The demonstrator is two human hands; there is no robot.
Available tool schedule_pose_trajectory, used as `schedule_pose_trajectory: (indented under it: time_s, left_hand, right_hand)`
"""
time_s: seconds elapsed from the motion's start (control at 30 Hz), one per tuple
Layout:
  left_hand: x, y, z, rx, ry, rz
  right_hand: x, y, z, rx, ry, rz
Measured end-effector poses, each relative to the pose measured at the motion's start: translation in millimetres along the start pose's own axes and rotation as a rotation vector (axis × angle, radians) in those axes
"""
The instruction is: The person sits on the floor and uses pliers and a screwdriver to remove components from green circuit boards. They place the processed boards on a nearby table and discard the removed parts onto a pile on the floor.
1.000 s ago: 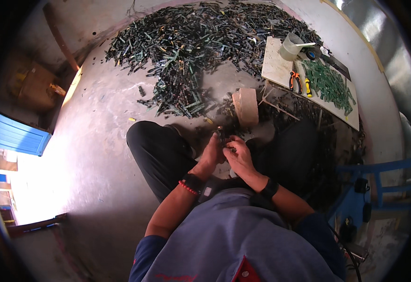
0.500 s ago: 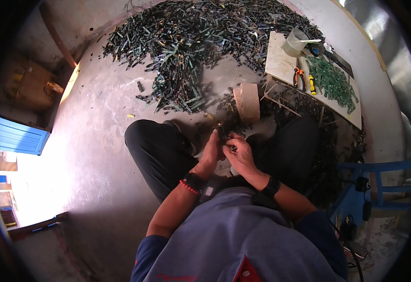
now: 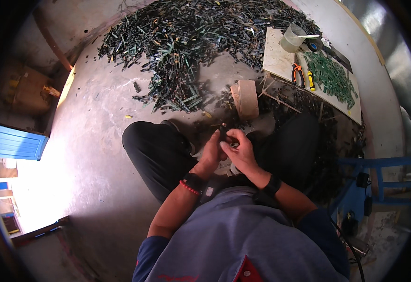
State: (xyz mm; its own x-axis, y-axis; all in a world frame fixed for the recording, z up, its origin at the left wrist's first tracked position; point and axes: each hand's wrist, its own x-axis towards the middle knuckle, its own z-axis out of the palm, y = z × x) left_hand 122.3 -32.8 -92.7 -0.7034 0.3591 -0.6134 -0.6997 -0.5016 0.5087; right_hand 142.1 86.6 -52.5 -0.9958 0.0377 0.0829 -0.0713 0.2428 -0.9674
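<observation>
In front of my lap, both hands meet at a small dark strip-like piece [image 3: 223, 130], whose exact kind I cannot make out. My left hand [image 3: 210, 154] is closed round it, with its upper end standing out past the thumb. Close against it on the right is my right hand [image 3: 241, 151], thumb and fingers curled at the piece's side. Whether those right fingers pinch the piece or a smaller part is hidden. Beyond the hands stands a brown block [image 3: 248, 99]. Dark scraps lie on the floor around it.
A big heap of dark strips [image 3: 177, 56] covers the far floor. At the far right, a low board [image 3: 273, 58] carries orange-handled pliers [image 3: 298, 75], a yellow-handled tool [image 3: 311, 81], a clear jug [image 3: 292, 39] and green strips [image 3: 332, 82]. Blue furniture [image 3: 377, 185] stands at right.
My right hand has shifted slightly, its fingers raised a little beside the dark piece. The left hand keeps its hold. The whole view has moved a little.
</observation>
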Motion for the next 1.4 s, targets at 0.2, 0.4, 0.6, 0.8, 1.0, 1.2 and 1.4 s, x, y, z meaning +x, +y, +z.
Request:
schedule_pose_trajectory:
  time_s: [0.2,0.4,0.6,0.8,1.0,1.2,1.4]
  left_hand:
    - [-9,10,8,-0.026,-0.022,-0.053]
    - [-15,15,15,-0.034,-0.005,-0.093]
    - [-14,13,14,0.014,-0.076,-0.083]
    - [-14,9,6,0.030,-0.117,-0.095]
    - [-12,11,4,0.062,-0.108,-0.130]
    - [-14,12,10,0.037,-0.156,-0.121]
    - [-14,12,11,0.007,-0.133,-0.134]
  right_hand:
    - [6,7,-9,0.307,-0.076,0.321]
    - [11,9,-9,0.520,-0.110,0.515]
    - [14,12,-11,0.598,-0.126,0.559]
    - [17,17,-19,0.487,-0.191,0.467]
    - [81,14,-103,-0.031,0.369,0.007]
    - [151,-9,-237,-0.623,0.763,-0.036]
    - [169,-4,-254,-0.733,0.520,0.046]
